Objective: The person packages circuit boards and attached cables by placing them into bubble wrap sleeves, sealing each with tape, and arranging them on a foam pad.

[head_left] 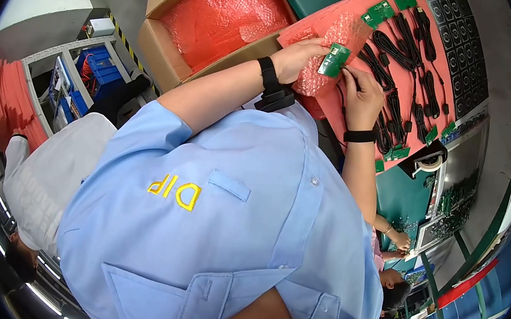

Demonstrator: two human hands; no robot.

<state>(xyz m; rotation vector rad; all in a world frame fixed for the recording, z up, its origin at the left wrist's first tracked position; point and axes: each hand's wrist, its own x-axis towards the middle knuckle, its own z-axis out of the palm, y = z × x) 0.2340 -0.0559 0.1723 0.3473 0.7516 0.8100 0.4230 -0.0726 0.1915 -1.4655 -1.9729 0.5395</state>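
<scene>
A small green circuit board [334, 60] is held up over a sheet of pink bubble wrap [309, 81]. My left hand [297, 61] is closed at the board's left edge, its fingers partly hidden by the board and wrap. At the board's lower right corner, my right hand [363, 96] has its thumb and forefinger pinched together; what lies between them is too small to make out. A thin dark cable runs down beside these fingers. Bundled black cables [397, 53] with green boards [380, 12] lie in rows on the pink sheet [368, 37] to the right.
An open cardboard box [160, 56] lined with pink bubble wrap stands left of my hands. Black trays with round cells [459, 31] lie at the far right. A tape roll [427, 164] sits on the green bench [402, 187]. Another person's hands [399, 240] work further along it.
</scene>
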